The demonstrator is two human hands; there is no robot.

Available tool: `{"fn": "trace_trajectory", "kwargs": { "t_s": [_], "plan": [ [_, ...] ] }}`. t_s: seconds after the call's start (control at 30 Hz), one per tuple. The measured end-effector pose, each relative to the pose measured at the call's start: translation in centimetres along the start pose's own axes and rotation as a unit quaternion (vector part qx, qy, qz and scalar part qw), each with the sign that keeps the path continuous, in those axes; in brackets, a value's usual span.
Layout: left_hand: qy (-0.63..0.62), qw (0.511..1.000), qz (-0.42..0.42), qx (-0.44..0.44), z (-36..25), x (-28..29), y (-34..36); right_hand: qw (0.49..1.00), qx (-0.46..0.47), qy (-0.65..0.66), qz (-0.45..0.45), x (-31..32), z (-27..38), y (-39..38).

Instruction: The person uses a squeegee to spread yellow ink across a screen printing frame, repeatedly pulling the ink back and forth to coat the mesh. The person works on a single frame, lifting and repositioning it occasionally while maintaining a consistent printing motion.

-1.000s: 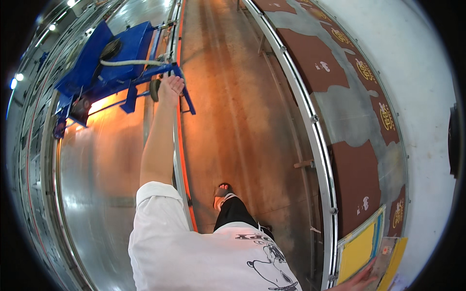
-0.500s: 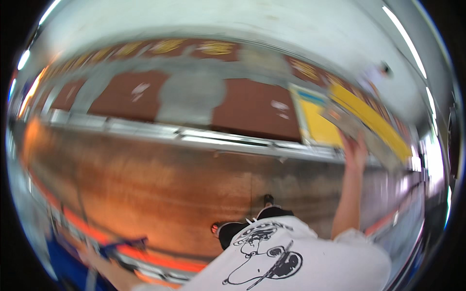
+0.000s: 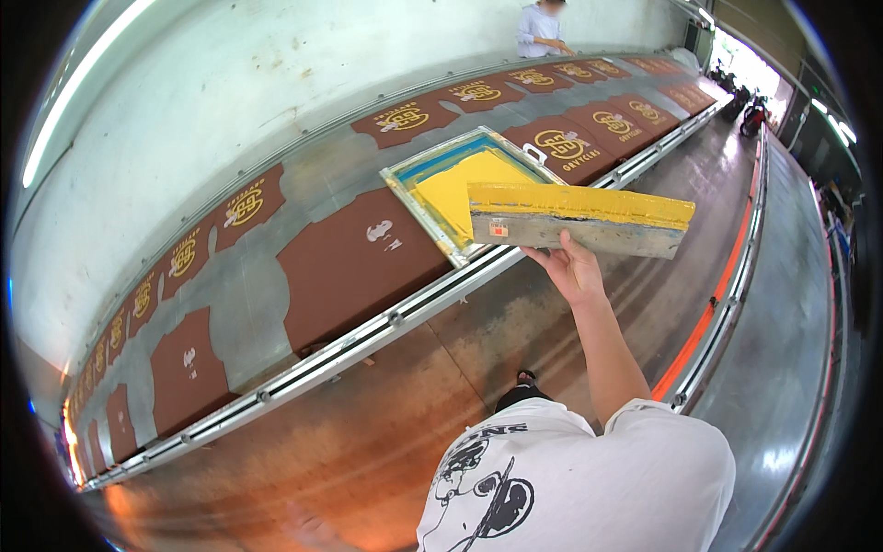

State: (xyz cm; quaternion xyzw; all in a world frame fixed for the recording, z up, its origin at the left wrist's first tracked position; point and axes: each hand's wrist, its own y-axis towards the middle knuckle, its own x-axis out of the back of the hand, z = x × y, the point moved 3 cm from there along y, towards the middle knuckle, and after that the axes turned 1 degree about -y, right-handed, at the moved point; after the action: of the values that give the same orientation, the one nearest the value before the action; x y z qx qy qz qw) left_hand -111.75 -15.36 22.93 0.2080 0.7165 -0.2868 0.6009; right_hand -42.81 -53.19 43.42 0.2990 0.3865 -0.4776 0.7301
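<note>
My right hand (image 3: pixel 574 269) is raised and grips a long wooden squeegee (image 3: pixel 579 219) whose upper edge is coated in yellow ink. Just beyond it a framed printing screen (image 3: pixel 457 189) with yellow ink in it lies on the long print table (image 3: pixel 303 175), over one of the brown fabric pieces. An unprinted brown piece (image 3: pixel 354 262) lies to the screen's left. Brown pieces with yellow-and-white prints (image 3: pixel 563 143) lie to its right. My left hand is out of view.
The table's metal rail (image 3: pixel 395 317) runs diagonally across the view. A second metal table with an orange edge (image 3: pixel 736 276) stands on my right. Another person (image 3: pixel 541 28) works at the far end. The brown floor (image 3: pixel 368 423) is underfoot.
The view has swung from the other table and a blue frame round to the print table. My right hand has brought the squeegee up in front of the screen.
</note>
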Motion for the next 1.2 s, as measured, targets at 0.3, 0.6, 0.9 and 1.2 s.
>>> {"fn": "trace_trajectory", "kwargs": {
  "t_s": [0.3, 0.6, 0.9, 1.2],
  "plan": [
    [0.347, 0.892, -0.232, 0.172, 41.0, -5.9, 16.5, 0.999, 0.011, 0.010, -0.043, 12.8, 11.5, 5.6],
    [0.450, 0.859, -0.210, 0.125, 47.3, -13.3, 30.0, 0.997, 0.020, -0.032, -0.074, 18.3, 16.0, 13.6],
    [0.439, 0.883, -0.141, 0.086, 57.6, -18.9, 42.7, 0.975, 0.068, -0.209, -0.036, 15.1, 15.2, 29.5],
    [0.572, 0.818, 0.045, -0.038, 67.5, -31.5, 54.6, 0.829, 0.030, -0.558, -0.022, 11.6, 9.1, 44.8]
  ]
}}
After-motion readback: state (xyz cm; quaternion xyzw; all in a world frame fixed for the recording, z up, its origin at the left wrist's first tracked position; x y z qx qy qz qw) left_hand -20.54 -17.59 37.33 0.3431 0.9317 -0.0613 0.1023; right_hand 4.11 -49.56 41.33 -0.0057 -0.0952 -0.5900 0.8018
